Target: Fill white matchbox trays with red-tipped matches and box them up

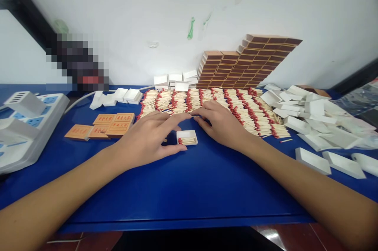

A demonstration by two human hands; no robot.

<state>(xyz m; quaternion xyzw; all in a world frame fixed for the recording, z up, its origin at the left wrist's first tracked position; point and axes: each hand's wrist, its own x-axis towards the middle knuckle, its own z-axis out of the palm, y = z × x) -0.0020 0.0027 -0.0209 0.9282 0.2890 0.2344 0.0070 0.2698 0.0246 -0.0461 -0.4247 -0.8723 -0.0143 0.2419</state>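
My left hand (150, 134) arches beside a small white matchbox tray (187, 132), its thumb and index finger apart on either side of the tray. A few red-tipped matches (189, 140) lie inside along the near wall. My right hand (217, 121) is at the front edge of the spread-out matches (252, 115), its fingers bent together. A thin pale stick, apparently a match (195, 116), shows at its fingertips, close to my left index fingertip. The curled fingers of my left hand are partly hidden.
Finished orange matchboxes (102, 125) lie at left beside a white power strip (44, 125). Stacked matchboxes (242, 64) stand against the wall. Loose white trays (313, 111) are heaped at right, with more trays (175, 79) at the back. The blue table's (189, 196) front edge is near me.
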